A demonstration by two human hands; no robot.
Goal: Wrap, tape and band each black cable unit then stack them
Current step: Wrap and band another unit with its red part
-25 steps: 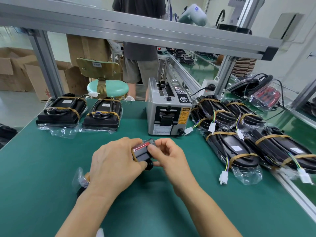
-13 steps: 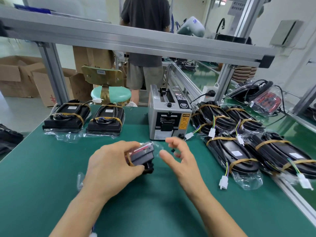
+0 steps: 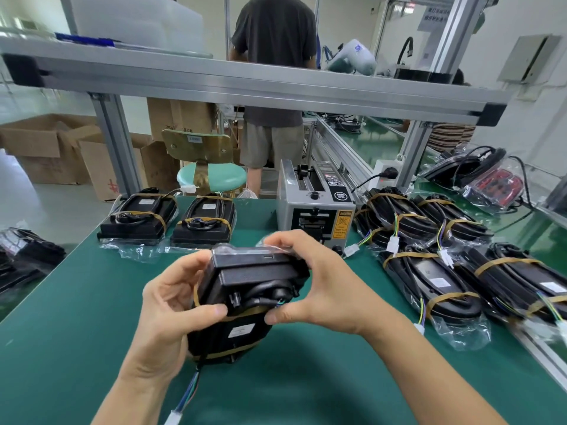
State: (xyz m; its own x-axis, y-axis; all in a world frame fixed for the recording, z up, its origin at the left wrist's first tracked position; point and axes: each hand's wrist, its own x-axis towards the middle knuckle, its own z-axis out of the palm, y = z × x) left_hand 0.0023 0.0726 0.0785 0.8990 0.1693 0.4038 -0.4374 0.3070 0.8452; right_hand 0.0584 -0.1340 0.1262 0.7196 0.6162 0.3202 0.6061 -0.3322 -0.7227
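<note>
I hold a black cable unit [image 3: 245,289] above the green table [image 3: 322,388], its back and coiled cable facing me. My left hand [image 3: 165,311] grips its left side, thumb on the cable coil. My right hand [image 3: 319,289] grips the right side and top edge, where clear plastic wrap shows. Tan rubber bands circle its lower part, and a wire with a white connector [image 3: 173,420] hangs below. Two banded units [image 3: 138,216] [image 3: 204,220] lie at the back left. Several banded units [image 3: 429,271] lie piled at the right.
A grey tape dispenser [image 3: 316,207] stands behind my hands at the table's back edge. An aluminium frame bar [image 3: 245,87] crosses overhead. A person [image 3: 273,87] stands beyond the table near a green stool [image 3: 211,176]. Cardboard boxes [image 3: 55,145] sit at the far left.
The unit has been lifted and turned so its back faces me. My right hand, open and apart half a second ago, now grips the unit's right side.
</note>
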